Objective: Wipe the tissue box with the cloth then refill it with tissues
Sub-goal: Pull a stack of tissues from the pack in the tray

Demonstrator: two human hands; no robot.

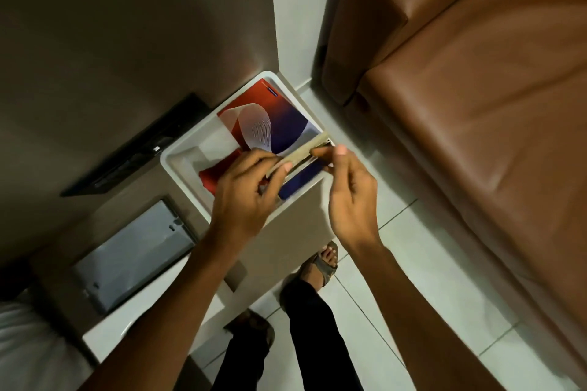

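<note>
A red and blue tissue box with a white swirl pattern lies in a white tray on top of a small stand. Its near end is open, and a beige cardboard flap sticks up there. My left hand pinches the flap's left part with thumb and fingers. My right hand pinches the flap's right end. No cloth or loose tissues are visible.
A brown leather sofa fills the right side. A black flat device and a grey panel sit to the left of the tray. Below are white floor tiles and my sandalled feet.
</note>
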